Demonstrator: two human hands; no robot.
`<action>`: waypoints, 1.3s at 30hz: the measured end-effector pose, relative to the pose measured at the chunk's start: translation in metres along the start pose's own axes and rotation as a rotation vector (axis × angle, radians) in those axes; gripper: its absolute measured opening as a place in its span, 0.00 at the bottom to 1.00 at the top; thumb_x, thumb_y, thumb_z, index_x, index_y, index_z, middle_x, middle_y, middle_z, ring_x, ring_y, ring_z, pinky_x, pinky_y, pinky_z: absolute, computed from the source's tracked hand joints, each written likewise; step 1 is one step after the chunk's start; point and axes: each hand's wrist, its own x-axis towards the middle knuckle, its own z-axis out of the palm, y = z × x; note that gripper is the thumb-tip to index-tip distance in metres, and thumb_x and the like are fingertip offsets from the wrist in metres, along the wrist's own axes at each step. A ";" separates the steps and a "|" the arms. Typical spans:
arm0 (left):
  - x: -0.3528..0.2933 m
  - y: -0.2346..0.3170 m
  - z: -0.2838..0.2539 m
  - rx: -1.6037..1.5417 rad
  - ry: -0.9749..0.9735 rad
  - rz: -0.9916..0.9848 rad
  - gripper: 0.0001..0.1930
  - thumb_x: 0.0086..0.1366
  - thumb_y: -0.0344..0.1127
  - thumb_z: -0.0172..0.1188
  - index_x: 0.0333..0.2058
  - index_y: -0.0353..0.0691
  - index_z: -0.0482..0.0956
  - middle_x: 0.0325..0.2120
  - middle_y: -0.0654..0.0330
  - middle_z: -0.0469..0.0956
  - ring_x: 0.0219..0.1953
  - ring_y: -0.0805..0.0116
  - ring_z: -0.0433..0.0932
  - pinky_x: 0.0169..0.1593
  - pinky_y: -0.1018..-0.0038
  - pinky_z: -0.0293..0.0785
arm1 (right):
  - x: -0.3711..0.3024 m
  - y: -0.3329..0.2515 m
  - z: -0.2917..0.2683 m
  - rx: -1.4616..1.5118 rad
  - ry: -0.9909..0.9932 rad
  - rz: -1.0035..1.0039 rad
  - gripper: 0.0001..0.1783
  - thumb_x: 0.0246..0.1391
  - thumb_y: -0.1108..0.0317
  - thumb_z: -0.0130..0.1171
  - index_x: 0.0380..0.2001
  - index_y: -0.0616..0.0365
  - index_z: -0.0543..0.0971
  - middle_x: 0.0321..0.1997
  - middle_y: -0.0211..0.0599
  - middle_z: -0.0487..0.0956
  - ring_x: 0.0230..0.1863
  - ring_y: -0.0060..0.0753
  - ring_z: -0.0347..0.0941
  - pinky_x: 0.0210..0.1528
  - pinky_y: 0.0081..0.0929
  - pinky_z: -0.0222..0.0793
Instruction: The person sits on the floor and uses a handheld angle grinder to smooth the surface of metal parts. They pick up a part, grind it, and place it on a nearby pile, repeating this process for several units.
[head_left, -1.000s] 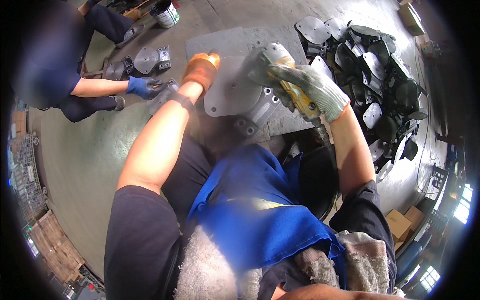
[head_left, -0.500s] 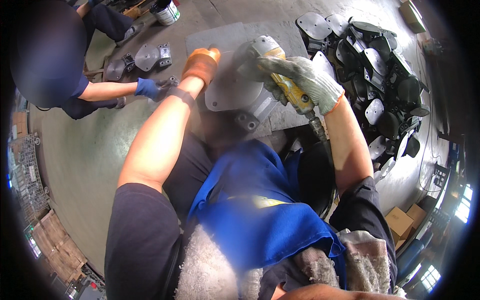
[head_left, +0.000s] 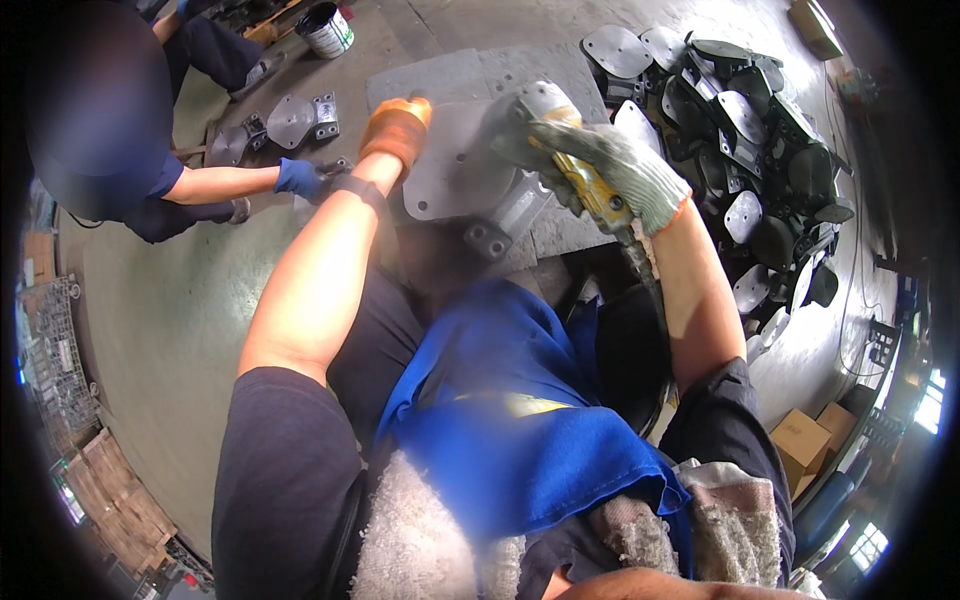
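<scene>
My right hand [head_left: 625,165], in a grey-white knitted glove, is wrapped round a yellow power grinder [head_left: 592,190] with a hose or cord trailing toward me. The grinder's head lies over the right part of a grey metal plate casting [head_left: 455,185]; its disc is blurred. My left hand [head_left: 395,135], in an orange glove, is closed at the plate's left edge, its fingertips mostly hidden. The casting has a rounded flat face with small holes and a block-like bracket on its near right side. It lies on a flat grey slab [head_left: 570,225] in front of my knees.
A large pile of similar castings [head_left: 740,130] lies to the right. At the left a co-worker's blue-gloved hand [head_left: 298,178] is near more castings [head_left: 290,122]. A bucket [head_left: 326,32] stands at the back; cardboard boxes [head_left: 800,440] are at the right, a wire cage [head_left: 55,350] far left.
The grinder and my right hand have shifted slightly right and nearer over the plate. My left hand stays at the plate's edge. The whole view has moved a little.
</scene>
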 end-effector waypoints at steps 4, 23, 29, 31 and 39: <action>-0.002 -0.001 -0.001 -0.001 0.015 -0.026 0.28 0.68 0.51 0.45 0.49 0.32 0.83 0.52 0.38 0.80 0.56 0.37 0.78 0.61 0.55 0.72 | -0.012 -0.017 0.004 -0.047 -0.015 0.052 0.34 0.55 0.34 0.66 0.36 0.59 0.84 0.22 0.32 0.79 0.18 0.21 0.73 0.18 0.18 0.65; -0.023 0.009 0.000 0.170 0.007 0.148 0.38 0.69 0.71 0.48 0.53 0.41 0.84 0.56 0.42 0.79 0.61 0.39 0.75 0.64 0.53 0.71 | -0.054 0.058 -0.005 0.317 0.087 0.077 0.26 0.57 0.47 0.70 0.43 0.60 0.81 0.27 0.32 0.81 0.21 0.22 0.77 0.23 0.20 0.74; 0.067 -0.028 0.041 0.380 0.127 0.376 0.29 0.72 0.61 0.48 0.48 0.40 0.85 0.52 0.45 0.82 0.57 0.43 0.78 0.61 0.57 0.74 | -0.098 0.107 0.029 0.496 0.043 0.111 0.14 0.65 0.57 0.64 0.44 0.57 0.79 0.31 0.32 0.82 0.24 0.23 0.78 0.26 0.20 0.75; 0.042 -0.013 0.034 0.491 0.142 0.454 0.27 0.73 0.57 0.47 0.46 0.41 0.85 0.50 0.45 0.83 0.56 0.45 0.79 0.59 0.59 0.76 | -0.100 0.123 0.035 0.430 0.039 0.118 0.16 0.65 0.56 0.64 0.46 0.58 0.79 0.31 0.32 0.81 0.25 0.23 0.78 0.26 0.20 0.74; 0.102 -0.050 0.042 0.679 0.206 0.570 0.21 0.74 0.48 0.48 0.51 0.42 0.84 0.49 0.47 0.84 0.53 0.47 0.82 0.58 0.60 0.77 | -0.083 0.134 0.042 0.300 0.018 0.063 0.20 0.64 0.51 0.65 0.44 0.59 0.82 0.31 0.30 0.82 0.26 0.22 0.77 0.27 0.20 0.72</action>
